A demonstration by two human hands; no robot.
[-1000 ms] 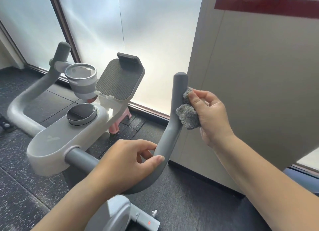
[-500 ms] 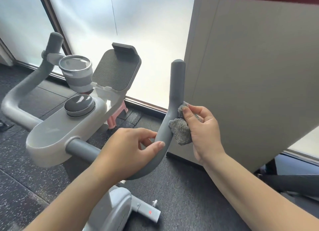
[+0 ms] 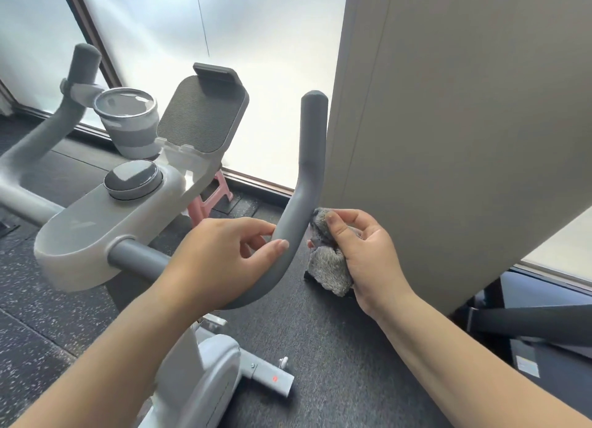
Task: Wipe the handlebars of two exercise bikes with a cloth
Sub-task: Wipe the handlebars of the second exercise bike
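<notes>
A white exercise bike has a grey curved right handlebar that rises upright at the centre. My left hand grips this bar at its lower bend, thumb on top. My right hand is shut on a fluffy grey cloth and presses it against the bar's right side, just above the bend. The left handlebar curves up at the far left, untouched. Part of a dark second machine shows at the lower right.
The bike's console carries a round knob, a cup holder and a ribbed tablet stand. A beige panel stands close to the bar's right. A pink stool sits by the frosted window. The floor is dark rubber.
My right hand has slid the cloth down the right handlebar, from near its upright tip to just above the bend. My left hand has kept its grip.
</notes>
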